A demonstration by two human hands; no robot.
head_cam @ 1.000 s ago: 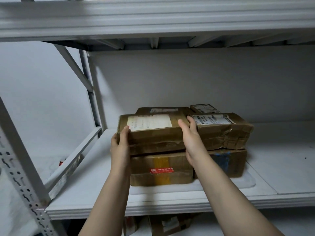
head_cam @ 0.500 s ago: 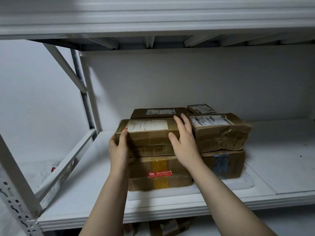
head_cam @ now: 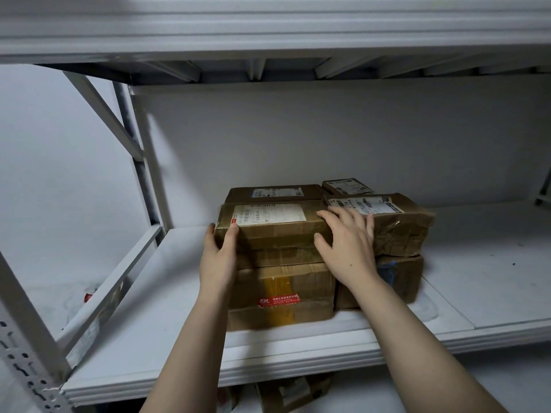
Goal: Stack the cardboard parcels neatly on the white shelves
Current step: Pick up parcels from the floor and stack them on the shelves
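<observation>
A flat cardboard parcel with a white label [head_cam: 272, 226] lies on top of a taped parcel with a red sticker [head_cam: 283, 296] on the white shelf [head_cam: 167, 347]. My left hand [head_cam: 219, 257] grips its left end, thumb on the top edge. My right hand [head_cam: 347, 242] lies flat with straight fingers over its right end, reaching onto the crumpled parcel [head_cam: 396, 225] beside it. That crumpled parcel sits on a lower parcel with blue tape [head_cam: 399, 278]. Two more parcels [head_cam: 274, 192] [head_cam: 347, 186] lie behind.
The upper shelf [head_cam: 268, 28] hangs close overhead. A white upright post [head_cam: 140, 162] with diagonal braces stands at the left. The shelf surface stretches out to the right of the stack. More cardboard parcels [head_cam: 292, 391] show under the shelf.
The labelled parcel has settled down flat onto the parcel below. My right hand has slid from its right end up onto the top, fingers spread toward the crumpled parcel.
</observation>
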